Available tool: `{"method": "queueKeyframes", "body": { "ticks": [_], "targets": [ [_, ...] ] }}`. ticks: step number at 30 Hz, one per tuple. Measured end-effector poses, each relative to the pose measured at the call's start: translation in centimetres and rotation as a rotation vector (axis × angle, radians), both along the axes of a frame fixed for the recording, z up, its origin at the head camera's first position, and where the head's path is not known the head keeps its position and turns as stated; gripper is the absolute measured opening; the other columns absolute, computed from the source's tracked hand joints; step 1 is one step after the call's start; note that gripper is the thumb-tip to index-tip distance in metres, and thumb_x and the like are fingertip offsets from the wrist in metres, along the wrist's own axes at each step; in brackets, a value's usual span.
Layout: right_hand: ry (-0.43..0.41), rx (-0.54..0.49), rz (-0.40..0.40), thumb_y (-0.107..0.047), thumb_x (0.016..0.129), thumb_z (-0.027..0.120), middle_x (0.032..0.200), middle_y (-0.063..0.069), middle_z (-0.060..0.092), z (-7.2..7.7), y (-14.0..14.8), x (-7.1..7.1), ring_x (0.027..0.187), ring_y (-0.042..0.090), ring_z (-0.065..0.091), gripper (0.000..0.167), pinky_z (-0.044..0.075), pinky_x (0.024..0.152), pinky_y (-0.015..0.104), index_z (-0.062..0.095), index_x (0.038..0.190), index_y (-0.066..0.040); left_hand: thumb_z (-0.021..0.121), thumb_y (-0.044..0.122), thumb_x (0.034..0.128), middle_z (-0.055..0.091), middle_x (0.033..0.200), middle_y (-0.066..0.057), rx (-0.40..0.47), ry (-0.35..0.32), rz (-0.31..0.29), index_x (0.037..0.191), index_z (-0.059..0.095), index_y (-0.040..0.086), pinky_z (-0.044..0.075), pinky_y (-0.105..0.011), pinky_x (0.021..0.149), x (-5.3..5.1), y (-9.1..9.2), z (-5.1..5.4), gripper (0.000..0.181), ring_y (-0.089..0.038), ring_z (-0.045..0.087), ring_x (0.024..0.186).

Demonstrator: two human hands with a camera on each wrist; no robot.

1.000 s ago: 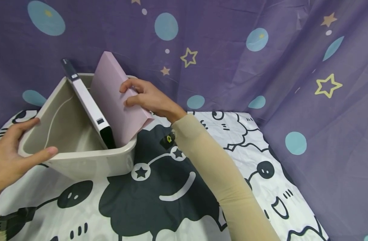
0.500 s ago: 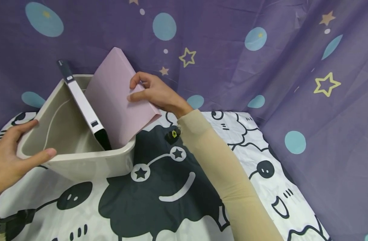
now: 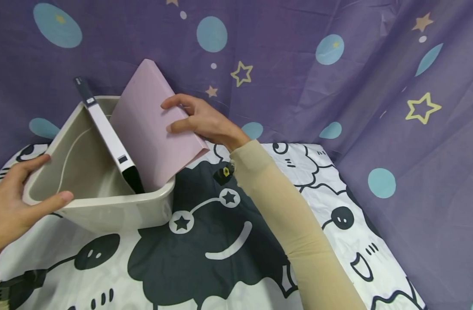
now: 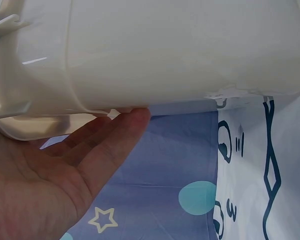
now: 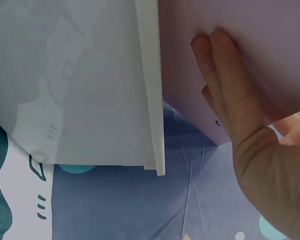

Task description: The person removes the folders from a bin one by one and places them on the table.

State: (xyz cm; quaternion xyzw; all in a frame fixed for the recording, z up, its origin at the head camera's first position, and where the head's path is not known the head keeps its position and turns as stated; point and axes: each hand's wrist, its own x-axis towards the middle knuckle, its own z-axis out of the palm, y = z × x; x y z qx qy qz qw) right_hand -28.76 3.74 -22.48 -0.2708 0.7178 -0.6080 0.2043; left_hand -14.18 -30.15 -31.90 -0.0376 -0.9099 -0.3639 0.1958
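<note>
Thumb and fingers of a right hand [image 3: 209, 120] pinch a flat pink rectangular file [image 3: 143, 125], tilted partway into a glossy off-white plastic bin [image 3: 116, 211] beside a leaning white-and-black binder [image 3: 108, 133] in the head view, while a left hand [image 3: 15, 206], thumb and forefinger spread, holds the bin's near left corner. At the left wrist, fingers lie against the bin's outer wall; at the right, fingers press together against the file's face.

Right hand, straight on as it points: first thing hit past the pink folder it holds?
Beyond the pink folder that the right hand holds, probably the black-and-white binder leaning in the bin; the gap in depth is unclear.
</note>
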Motion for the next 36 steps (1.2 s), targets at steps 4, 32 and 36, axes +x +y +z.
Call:
{"method": "queueKeyframes", "body": {
  "ticks": [4, 32, 36],
  "targets": [
    [0.025, -0.012, 0.007, -0.003, 0.081, 0.071, 0.109, 0.015, 0.060, 0.2, 0.3, 0.0, 0.085, 0.033, 0.066, 0.051, 0.054, 0.074, 0.043, 0.052, 0.126, -0.012, 0.079, 0.011, 0.0759, 0.033, 0.142, -0.032, -0.009, -0.006, -0.002, 0.151, 0.025, 0.007, 0.026, -0.009, 0.062, -0.1, -0.1, -0.1, 0.092, 0.016, 0.025, 0.088],
    [0.007, 0.053, -0.073, -0.003, 0.081, 0.072, 0.102, 0.016, 0.062, 1.4, 0.5, -0.3, 0.076, 0.034, 0.066, 0.042, 0.055, 0.066, 0.042, 0.055, 0.118, -0.011, 0.078, 0.013, 0.0762, 0.034, 0.140, -0.034, -0.025, 0.006, -0.007, 0.150, 0.027, 0.004, 0.025, -0.013, 0.063, -0.2, -0.1, 0.1, 0.091, 0.017, 0.024, 0.089],
    [-0.011, 0.034, -0.072, 0.000, 0.082, 0.069, 0.100, 0.016, 0.063, 1.2, 0.4, -0.4, 0.074, 0.033, 0.066, 0.043, 0.055, 0.066, 0.041, 0.053, 0.120, -0.011, 0.079, 0.014, 0.0760, 0.033, 0.144, -0.029, -0.019, 0.010, 0.001, 0.151, 0.027, 0.008, 0.025, -0.011, 0.066, -0.3, -0.5, -0.2, 0.091, 0.016, 0.025, 0.089]
  ]
}}
